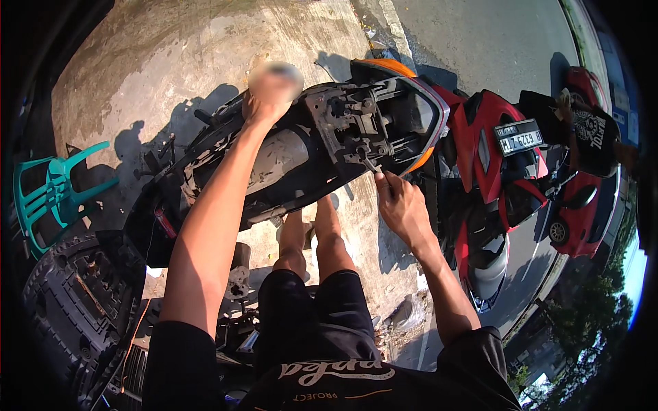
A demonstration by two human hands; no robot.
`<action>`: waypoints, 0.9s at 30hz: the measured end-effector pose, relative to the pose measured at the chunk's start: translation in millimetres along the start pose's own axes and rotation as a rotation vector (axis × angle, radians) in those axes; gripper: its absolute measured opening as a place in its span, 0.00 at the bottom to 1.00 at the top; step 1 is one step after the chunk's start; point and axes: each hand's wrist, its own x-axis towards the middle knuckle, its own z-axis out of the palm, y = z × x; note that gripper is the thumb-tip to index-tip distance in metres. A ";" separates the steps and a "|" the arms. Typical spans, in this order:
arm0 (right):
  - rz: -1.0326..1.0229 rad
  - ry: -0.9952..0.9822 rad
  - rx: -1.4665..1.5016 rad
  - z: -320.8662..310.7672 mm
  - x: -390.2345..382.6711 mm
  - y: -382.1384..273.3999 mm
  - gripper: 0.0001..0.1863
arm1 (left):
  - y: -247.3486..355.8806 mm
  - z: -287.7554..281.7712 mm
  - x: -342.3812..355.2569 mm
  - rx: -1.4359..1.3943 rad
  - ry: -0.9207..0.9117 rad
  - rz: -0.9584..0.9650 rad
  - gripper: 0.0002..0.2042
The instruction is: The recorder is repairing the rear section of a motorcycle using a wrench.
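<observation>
A partly stripped scooter [288, 151] lies across my view, its seat off and its dark rear frame and orange-edged tail exposed. My left hand [271, 96] is at the far edge of the body, left of the metal rear bracket [343, 113]; a blurred patch covers its fingers, so I cannot tell what they hold. My right hand [401, 202] is closed on a metal wrench [372, 166], which reaches to a bolt area on the near corner of that bracket. My bare legs show below the scooter.
A red scooter [480, 144] stands close on the right, with a person in black [593, 147] beyond it and red cars [576, 219] on the road. A green plastic chair [51, 192] is at the left. A large black panel [75, 301] fills the lower left.
</observation>
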 end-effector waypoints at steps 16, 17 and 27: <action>0.105 -0.108 0.066 -3.8 11.1 8.0 0.27 | 1.4 -0.3 0.6 0.037 -0.047 0.007 0.17; 0.099 -0.097 0.077 -2.3 9.8 8.3 0.27 | 1.0 0.4 0.5 0.037 -0.049 0.011 0.17; 0.239 0.041 0.419 35.8 -7.0 -6.0 0.31 | 8.0 -2.0 -1.4 0.053 -0.046 -0.047 0.18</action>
